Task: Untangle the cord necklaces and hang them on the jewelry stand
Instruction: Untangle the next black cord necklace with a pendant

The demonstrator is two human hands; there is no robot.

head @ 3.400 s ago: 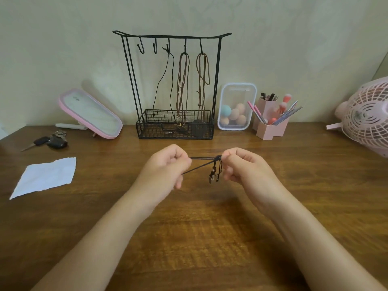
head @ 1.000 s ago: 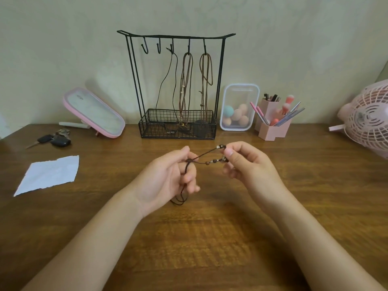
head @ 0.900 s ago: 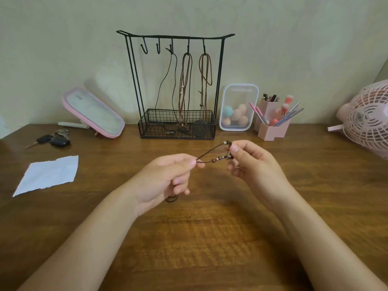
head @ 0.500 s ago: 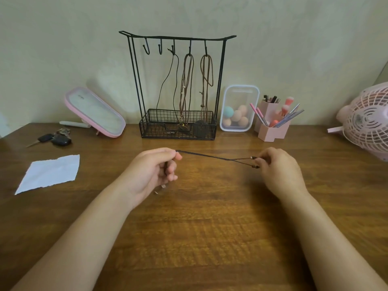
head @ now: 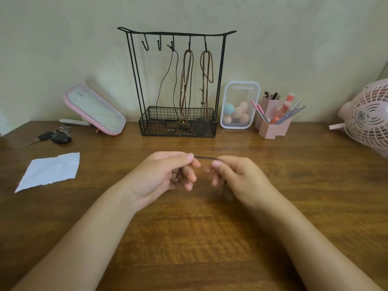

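Hands work in front of the jewelry stand (head: 222,70): left hand (head: 161,177) and right hand (head: 241,179) hold a dark cord necklace (head: 206,158) over the wooden table (head: 189,227), w/ a short stretch of cord pulled straight btwn them. Left thumb and forefinger pinch one end; the other fingers are curled, w/ more cord visible inside the palm. Right thumb and forefinger pinch the other end, and the rest of the cord on that side is hidden behind the fingers. The hands are near each other, fingertips apart.

On the stand, against the wall beyond the hands, three necklaces hang from hooks on the top bar: a thin black cord (head: 168,80) on the middle hook and two brown cords (head: 186,80) on the hooks to its right. Their lower ends drop into the stand's wire basket (head: 178,132).

Left of the stand: a pink-framed mirror (head: 94,110), keys (head: 54,136) and, nearer the camera, a torn sheet of white paper (head: 50,171). Right of the stand: a clear box of sponges (head: 239,106), a pink holder w/ brushes (head: 273,128), and a pink fan (head: 367,118) at frame edge.
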